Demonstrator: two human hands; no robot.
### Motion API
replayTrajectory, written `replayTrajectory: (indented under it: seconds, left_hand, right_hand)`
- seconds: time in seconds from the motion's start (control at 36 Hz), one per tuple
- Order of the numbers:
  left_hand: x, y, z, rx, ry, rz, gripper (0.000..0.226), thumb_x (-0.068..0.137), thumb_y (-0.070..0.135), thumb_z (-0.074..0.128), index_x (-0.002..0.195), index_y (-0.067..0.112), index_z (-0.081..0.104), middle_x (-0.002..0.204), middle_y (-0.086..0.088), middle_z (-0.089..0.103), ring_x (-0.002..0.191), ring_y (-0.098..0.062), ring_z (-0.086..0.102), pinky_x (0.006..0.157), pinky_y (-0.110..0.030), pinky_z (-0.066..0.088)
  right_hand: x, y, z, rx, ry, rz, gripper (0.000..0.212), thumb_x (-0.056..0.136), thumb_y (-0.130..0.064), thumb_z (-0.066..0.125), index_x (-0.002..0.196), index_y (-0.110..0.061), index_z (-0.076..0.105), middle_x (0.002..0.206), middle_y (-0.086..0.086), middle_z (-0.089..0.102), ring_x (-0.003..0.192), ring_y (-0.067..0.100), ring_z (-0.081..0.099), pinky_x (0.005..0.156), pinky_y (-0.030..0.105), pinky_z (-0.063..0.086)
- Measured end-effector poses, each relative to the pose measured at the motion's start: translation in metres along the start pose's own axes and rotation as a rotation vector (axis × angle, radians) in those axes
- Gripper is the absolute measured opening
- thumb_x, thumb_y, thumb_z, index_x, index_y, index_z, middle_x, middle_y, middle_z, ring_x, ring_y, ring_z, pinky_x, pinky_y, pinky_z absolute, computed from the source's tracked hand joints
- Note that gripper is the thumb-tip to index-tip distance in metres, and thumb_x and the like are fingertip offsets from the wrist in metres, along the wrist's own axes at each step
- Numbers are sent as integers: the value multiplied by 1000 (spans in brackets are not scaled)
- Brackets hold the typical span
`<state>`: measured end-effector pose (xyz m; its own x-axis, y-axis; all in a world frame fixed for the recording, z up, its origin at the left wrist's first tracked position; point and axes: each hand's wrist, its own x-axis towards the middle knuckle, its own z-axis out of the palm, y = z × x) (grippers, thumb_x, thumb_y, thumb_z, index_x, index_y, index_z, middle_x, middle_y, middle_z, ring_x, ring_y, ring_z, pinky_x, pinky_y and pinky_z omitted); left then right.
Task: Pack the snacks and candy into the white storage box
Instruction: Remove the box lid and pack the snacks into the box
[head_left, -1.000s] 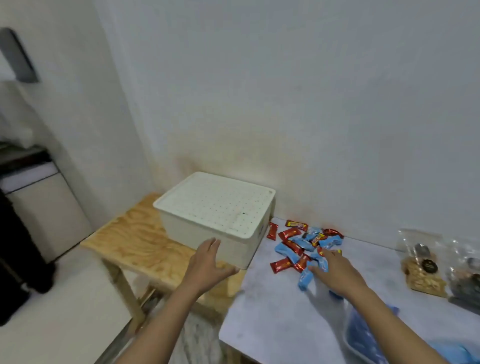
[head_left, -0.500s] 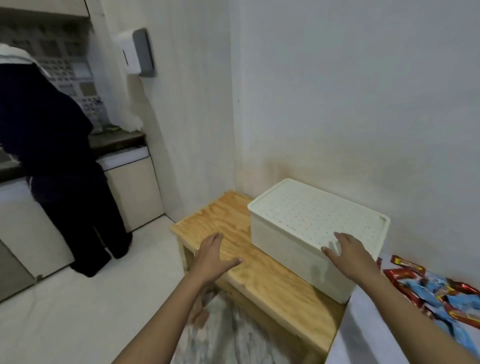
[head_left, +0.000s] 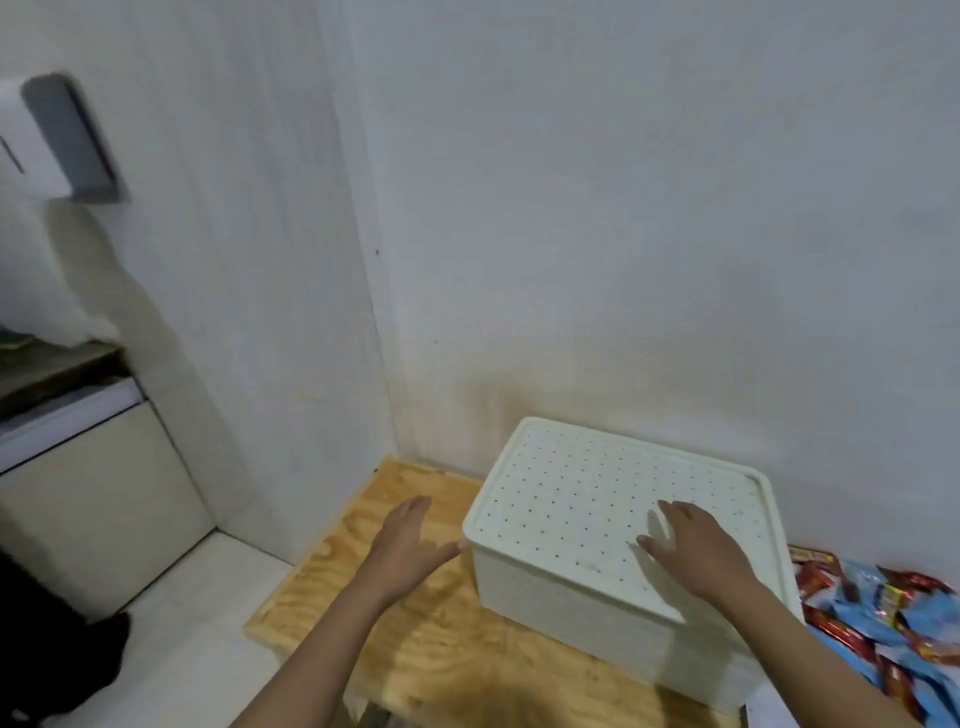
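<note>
The white storage box (head_left: 561, 608) stands on a low plywood table (head_left: 415, 649), closed by a perforated white lid (head_left: 587, 493). My right hand (head_left: 698, 551) lies flat on the lid near its front right, fingers spread. My left hand (head_left: 408, 545) hovers open over the wood just left of the box, thumb close to its left wall, holding nothing. A pile of red and blue candy wrappers (head_left: 893, 618) lies at the right edge, on a surface beside the box.
White walls meet in a corner behind the table. At left are a cabinet (head_left: 98, 493) under a dark counter, a wall dispenser (head_left: 57, 140) and a dark shape (head_left: 62, 670) on the floor at the lower left.
My right hand left the candy pile and settled on the box lid. My left hand moved from the box front to its left side. The view swung left, then back right.
</note>
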<state>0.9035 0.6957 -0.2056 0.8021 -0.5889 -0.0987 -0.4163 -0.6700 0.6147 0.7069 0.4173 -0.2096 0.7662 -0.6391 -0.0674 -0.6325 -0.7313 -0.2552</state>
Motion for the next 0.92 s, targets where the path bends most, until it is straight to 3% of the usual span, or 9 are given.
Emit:
replayTrajectory:
  seconds: [0.14,0.25,0.33,0.39,0.44,0.58,0.81,0.92]
  left_hand:
    - [44,21,20,-68,-125,77,84,84,54,57,147,12,20,154,-1,18,141,-20,20,110,-34,26]
    - [71,30,28,-104,-220,151,67,77,59,61,130,22,43,130,9,43,126,-19,42,93,-29,39]
    - [94,21,44,-163,-255,129,64,73,54,69,125,23,47,119,7,56,108,-15,56,81,-28,49]
    - [106,14,53,-190,-272,129,69,71,51,72,129,24,45,121,9,57,108,-14,58,80,-28,50]
    - [110,14,60,-220,-259,116,78,66,54,75,131,28,42,124,8,58,111,-16,58,82,-33,52]
    - [103,25,66,-320,-160,19,67,73,26,77,131,17,44,125,-3,57,113,-25,55,82,-35,48]
    - [100,22,67,-428,-111,65,66,73,24,78,130,22,43,125,-1,56,114,-23,54,88,-36,48]
    - [99,23,57,-474,-64,114,74,73,24,78,136,20,39,129,3,52,117,-19,51,95,-36,45]
  right_hand:
    - [-19,27,-5,27,11,204,69,92,-52,44,147,-16,22,154,6,26,142,21,23,113,34,24]
    - [-42,40,-4,131,26,377,75,88,-50,53,145,-10,23,151,11,29,138,26,29,110,38,32]
    - [-53,47,2,332,33,513,79,80,-41,68,140,-7,28,142,14,37,128,30,40,102,41,42]
    - [-56,52,8,492,55,577,77,72,-36,77,132,-7,37,133,15,47,118,30,48,96,45,47]
    - [-59,56,14,588,96,600,70,69,-27,81,125,-8,44,125,12,55,113,29,54,93,46,50]
    - [-61,51,16,685,157,609,68,71,-19,79,128,-8,43,128,13,53,116,29,50,96,48,47]
    - [-63,37,8,694,230,562,76,79,-10,72,140,1,28,144,19,36,133,34,34,104,47,35]
    - [-62,31,4,664,316,516,73,77,-13,74,137,-5,33,139,19,41,128,34,37,100,49,38]
